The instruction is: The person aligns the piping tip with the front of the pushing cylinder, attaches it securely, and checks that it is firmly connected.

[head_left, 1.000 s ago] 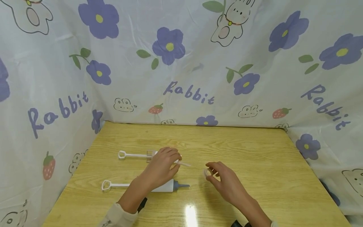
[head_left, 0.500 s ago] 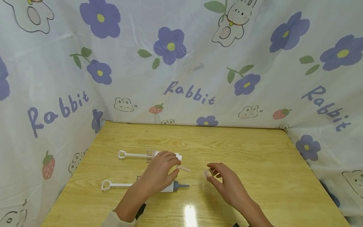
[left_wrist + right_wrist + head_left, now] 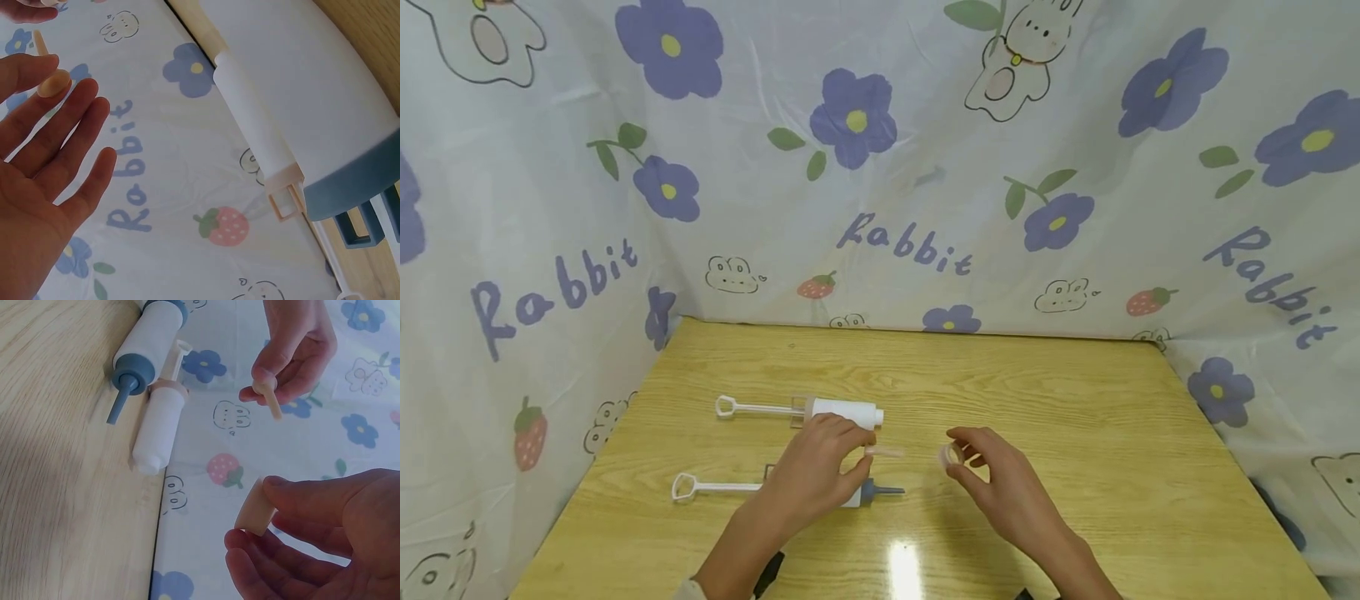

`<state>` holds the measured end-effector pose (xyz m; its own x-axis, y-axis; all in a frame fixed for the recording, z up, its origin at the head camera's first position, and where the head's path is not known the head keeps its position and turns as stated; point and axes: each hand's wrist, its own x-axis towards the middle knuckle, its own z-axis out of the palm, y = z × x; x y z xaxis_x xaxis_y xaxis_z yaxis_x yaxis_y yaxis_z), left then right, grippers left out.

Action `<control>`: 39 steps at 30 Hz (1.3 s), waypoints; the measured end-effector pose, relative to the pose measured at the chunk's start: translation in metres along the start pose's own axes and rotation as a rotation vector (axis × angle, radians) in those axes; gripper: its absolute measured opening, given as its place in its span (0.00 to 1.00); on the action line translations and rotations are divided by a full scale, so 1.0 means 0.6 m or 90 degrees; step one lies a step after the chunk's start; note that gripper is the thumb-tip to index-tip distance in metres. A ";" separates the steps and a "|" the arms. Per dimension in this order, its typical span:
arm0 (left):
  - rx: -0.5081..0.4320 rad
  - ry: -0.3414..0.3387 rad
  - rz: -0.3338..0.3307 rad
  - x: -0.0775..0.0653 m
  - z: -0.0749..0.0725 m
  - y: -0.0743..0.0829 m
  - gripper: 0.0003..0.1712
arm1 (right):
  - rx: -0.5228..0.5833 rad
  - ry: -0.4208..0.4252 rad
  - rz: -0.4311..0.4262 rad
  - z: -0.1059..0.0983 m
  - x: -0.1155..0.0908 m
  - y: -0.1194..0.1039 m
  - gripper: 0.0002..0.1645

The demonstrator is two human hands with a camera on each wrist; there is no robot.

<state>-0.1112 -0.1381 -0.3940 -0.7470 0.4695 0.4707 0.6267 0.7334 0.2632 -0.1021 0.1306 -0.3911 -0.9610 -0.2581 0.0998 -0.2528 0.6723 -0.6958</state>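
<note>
My left hand (image 3: 816,462) pinches a small beige nozzle (image 3: 887,452) between thumb and index finger. In the right wrist view the nozzle's thin tip (image 3: 275,409) points away from that hand. A beige ring (image 3: 951,455) sits between the thumb and fingers of my right hand (image 3: 1003,479); the right wrist view shows its curved outer side (image 3: 255,509). The nozzle and the ring are apart. Behind my left hand lies a white plunger syringe (image 3: 846,410) with a bare stubby outlet. Another white syringe with a blue nozzle (image 3: 883,490) lies nearer, its barrel partly hidden by my left forearm.
The two syringes lie side by side on the wooden table (image 3: 1037,392), white plunger handles (image 3: 683,487) to the left. A white cloth (image 3: 895,183) with flowers and rabbits hangs along the back and both sides of the table.
My left hand, holding the nozzle, has moved nearer to me and away from the far syringe, uncovering its barrel. My right hand has stayed nearly still with the ring.
</note>
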 end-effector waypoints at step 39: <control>-0.026 0.029 -0.032 -0.020 -0.009 0.034 0.08 | 0.085 0.022 -0.018 0.010 -0.027 -0.022 0.24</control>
<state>-0.0885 -0.1317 -0.3897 -0.7671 0.4094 0.4940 0.5984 0.7342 0.3206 -0.0826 0.1215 -0.3879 -0.9574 -0.2500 0.1444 -0.2656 0.5665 -0.7801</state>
